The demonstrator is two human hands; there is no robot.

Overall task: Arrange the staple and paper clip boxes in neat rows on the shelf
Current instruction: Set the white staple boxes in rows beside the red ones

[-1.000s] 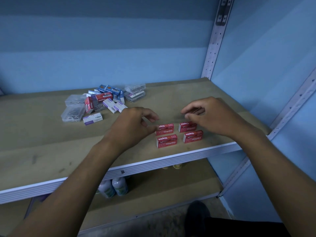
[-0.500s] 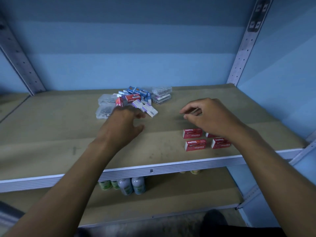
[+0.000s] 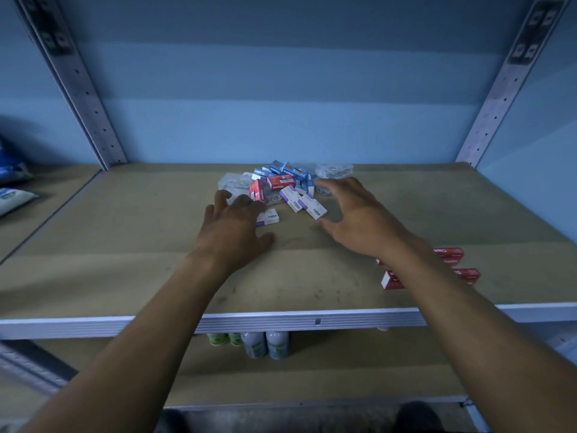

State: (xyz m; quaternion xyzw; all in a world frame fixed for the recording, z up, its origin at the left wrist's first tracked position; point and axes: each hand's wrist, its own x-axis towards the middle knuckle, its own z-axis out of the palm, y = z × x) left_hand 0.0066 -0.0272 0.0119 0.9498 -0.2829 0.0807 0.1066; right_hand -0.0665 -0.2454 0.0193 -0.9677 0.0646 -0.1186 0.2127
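Both hands [image 3: 232, 225] now reaching — brown shelf [image 3: 125, 245], blue wall [image 3: 281, 120]

Bare forearms, no sleeves; dark shoe [image 3: 415, 415].

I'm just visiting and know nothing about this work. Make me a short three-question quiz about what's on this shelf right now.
1. True or false: the left hand is gripping a box.
2. Where do the neatly set red staple boxes lie: A) back left, B) front right, C) on the lower shelf?
3. Fill in: the cans stand on the ____ shelf.

Key: 1 false, both it and the right hand are open, reaching toward the jumbled pile of boxes; 2 B; 3 lower.
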